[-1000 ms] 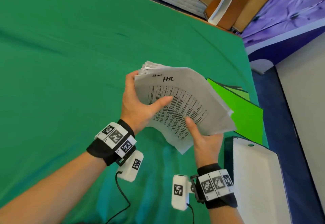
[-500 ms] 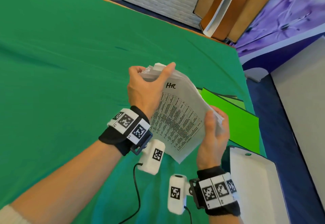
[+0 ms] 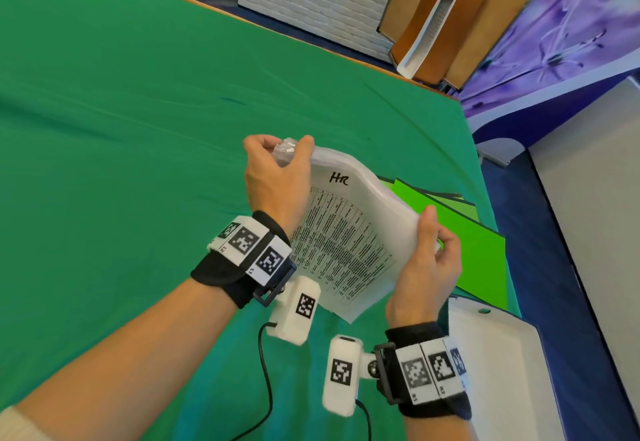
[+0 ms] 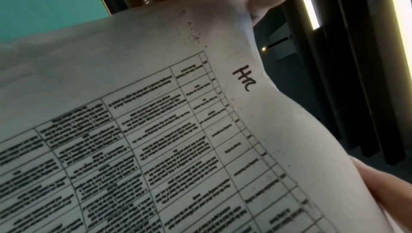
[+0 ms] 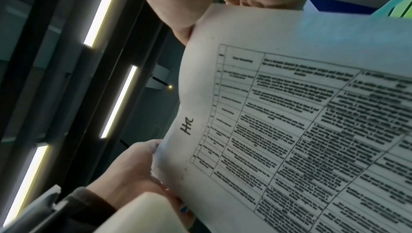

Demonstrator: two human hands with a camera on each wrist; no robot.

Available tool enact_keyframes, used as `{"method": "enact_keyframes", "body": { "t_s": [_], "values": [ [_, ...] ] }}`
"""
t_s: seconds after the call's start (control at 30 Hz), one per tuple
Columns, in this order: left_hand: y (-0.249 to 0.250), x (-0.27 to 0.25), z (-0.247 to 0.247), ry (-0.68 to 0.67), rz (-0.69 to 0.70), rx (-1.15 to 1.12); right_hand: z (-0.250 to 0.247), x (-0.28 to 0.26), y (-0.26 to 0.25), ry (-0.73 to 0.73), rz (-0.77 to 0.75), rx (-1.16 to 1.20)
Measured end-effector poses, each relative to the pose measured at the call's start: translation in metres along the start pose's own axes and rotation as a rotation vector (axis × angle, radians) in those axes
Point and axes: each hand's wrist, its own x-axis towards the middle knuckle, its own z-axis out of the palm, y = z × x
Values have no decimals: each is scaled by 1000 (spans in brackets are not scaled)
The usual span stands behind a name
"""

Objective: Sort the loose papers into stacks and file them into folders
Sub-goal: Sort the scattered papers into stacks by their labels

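— Two letters are all I can read: "HR" in black marker near the top margin of the paper stack (image 3: 349, 233). What about the rest?

— Below the marker note, the top sheet carries a printed table with ruled rows and columns, but its text is too blurred to read in any view. The wrist bands show black-and-white square markers, with tiny labels I cannot make out.

— Where is the stack?

— Held up off the green counter (image 3: 138, 129), tilted, near the middle of the head view. The sheets bow between the two hands.

— How does the left hand (image 3: 277, 177) sit?

— At about 10 o'clock of the stack, fingers curled over the top corner and thumb on the front sheet, grasping it. The page edges fan out slightly there.

— And the right hand (image 3: 427, 267)?

— At about 3 o'clock, thumb pressed along the front of the side edge, fingers wrapped behind, so it grips the stack too.

— Anything near it?

— Bright green folders (image 3: 478, 260) lie on the counter at 3 o'clock, partly behind the stack. A white tray (image 3: 502, 371) sits at 5 o'clock.
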Motion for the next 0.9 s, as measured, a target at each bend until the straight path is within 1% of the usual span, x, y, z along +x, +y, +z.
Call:
{"method": "enact_keyframes", "body": {
  "t_s": [0.07,0.13,0.2,0.27,0.3,0.33,0.4,0.47,0.5,0.57,0.63,0.7,0.8,0.9],
  "values": [
    [-3,1,0,-19,11,-9,0,0,-1,-34,-6,14],
    [-5,1,-1,-42,26,-4,0,-1,-3,-121,-8,70],
    [-7,1,0,-48,35,24,-3,-4,-1,-220,-45,119],
    [-7,4,-1,-56,22,47,-8,-3,6,-320,-67,81],
    [-7,5,-3,-87,4,47,-11,-2,10,-360,-58,39],
    [-7,6,-7,-156,-14,35,-13,0,14,-388,-42,-9],
    [-8,10,-19,-395,-30,9,-16,6,24,-407,-8,-89],
    [-13,17,-37,-612,-53,-5,-19,13,32,-420,35,-79],
    [-19,23,-45,-679,-80,-4,-21,16,37,-428,58,-52],
    [-35,30,-56,-754,-157,13,-21,22,44,-473,91,-9],
    [-56,31,-59,-748,-261,11,-16,24,52,-530,133,7],
    [-72,24,-54,-668,-319,-31,-8,22,58,-525,158,2],
    [-75,11,-40,-523,-296,-108,0,23,56,-403,141,55],
    [-67,2,-30,-443,-285,-173,0,20,51,-295,106,149]
  ]
}}
